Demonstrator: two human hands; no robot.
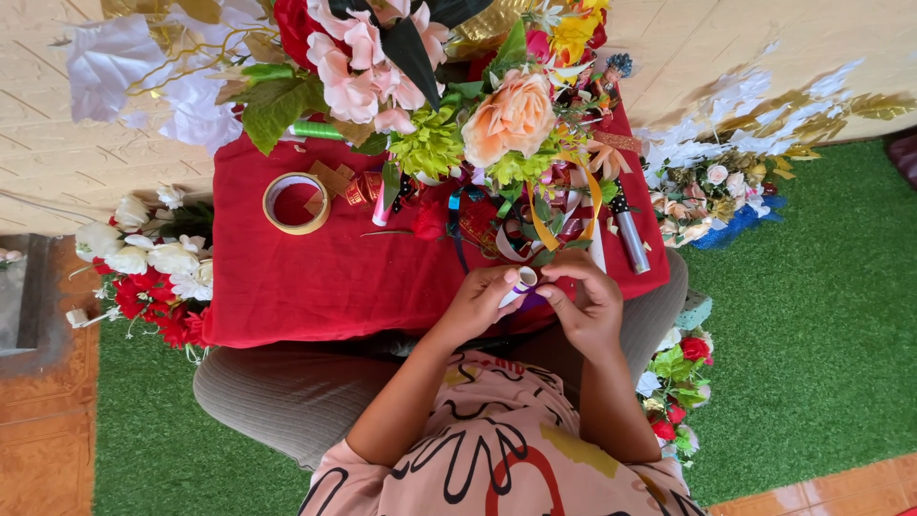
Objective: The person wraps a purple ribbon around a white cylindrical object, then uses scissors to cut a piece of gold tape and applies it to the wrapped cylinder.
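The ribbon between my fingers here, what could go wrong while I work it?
The ribbon is a small piece pinched between left hand and right hand, so it might slip and drop into the lap. The loose ribbon tails hanging just above could tangle with it. The flower arrangement leans close and might get knocked.

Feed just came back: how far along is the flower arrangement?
Done: the tall artificial bouquet stands assembled on the red cloth. In hand: both the left hand and right hand pinch a small white-and-purple ribbon piece. Left: loose ribbons still lie unattached.
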